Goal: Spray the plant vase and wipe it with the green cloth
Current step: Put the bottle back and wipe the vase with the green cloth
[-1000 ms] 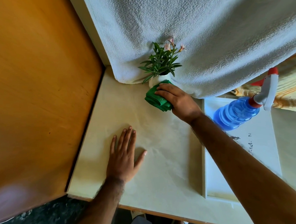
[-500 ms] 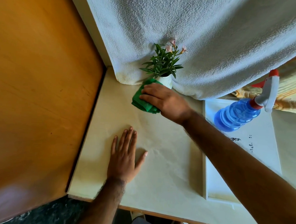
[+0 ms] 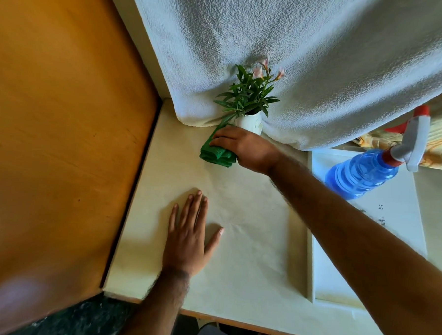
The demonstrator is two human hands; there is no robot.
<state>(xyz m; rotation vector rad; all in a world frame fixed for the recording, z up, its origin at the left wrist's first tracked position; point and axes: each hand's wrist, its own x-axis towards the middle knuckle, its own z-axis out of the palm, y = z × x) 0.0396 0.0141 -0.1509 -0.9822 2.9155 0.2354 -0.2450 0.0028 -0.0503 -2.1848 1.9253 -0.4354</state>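
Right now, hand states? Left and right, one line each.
Left hand: open, flat on the table, holding nothing.
Right hand: closed on the green cloth, at the base of the plant vase.

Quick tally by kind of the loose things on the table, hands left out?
Vases with a plant: 1, the white plant vase
Cloths: 1, the green cloth under the right hand
Spray bottles: 1, the blue spray bottle
Trays: 1, the white tray
Total: 4
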